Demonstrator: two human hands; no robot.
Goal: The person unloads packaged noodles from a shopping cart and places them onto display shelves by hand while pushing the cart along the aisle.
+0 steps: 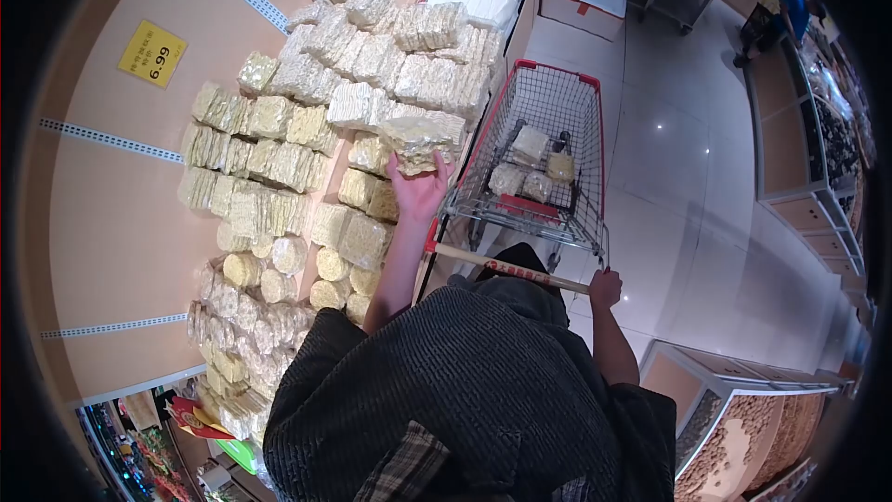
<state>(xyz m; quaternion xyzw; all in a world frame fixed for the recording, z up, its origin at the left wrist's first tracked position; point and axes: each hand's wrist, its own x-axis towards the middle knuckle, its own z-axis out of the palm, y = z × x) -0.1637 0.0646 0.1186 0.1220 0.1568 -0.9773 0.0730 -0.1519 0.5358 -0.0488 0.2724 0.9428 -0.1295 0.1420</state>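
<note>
My left hand (421,191) is curled, palm up, around the lower edge of a clear-wrapped pack of dried noodle cakes (422,133) at the front of the display. Its thumb and fingers press on the wrapper; whether the pack is lifted off the ones below, I cannot tell. My right hand (605,288) grips the right end of the handle (506,269) of a wire shopping cart (599,144). In the cart's basket lie several wrapped packs (531,145), pale and yellowish.
Stacked noodle packs (279,163) cover the sloping shelf to the left, under a yellow price tag (152,54). White bagged packs (474,0) lie at the far end. A white box (583,2) stands beyond the cart. Display counters (785,121) line the right of the tiled aisle; another person is there.
</note>
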